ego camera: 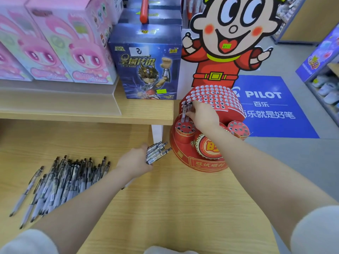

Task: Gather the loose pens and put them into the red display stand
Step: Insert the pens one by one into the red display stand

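The red display stand sits at the right end of the wooden table, with a big holed dome and small holed cups in front. My right hand pinches two upright pens over the left cup. My left hand grips a bundle of several pens just left of the stand's base. A heap of loose pens lies on the table at the left.
A raised wooden shelf carries pink boxes and a blue box. A cartoon cardboard figure rises behind the stand. Beyond the table's right edge is floor with a blue Pilot mat.
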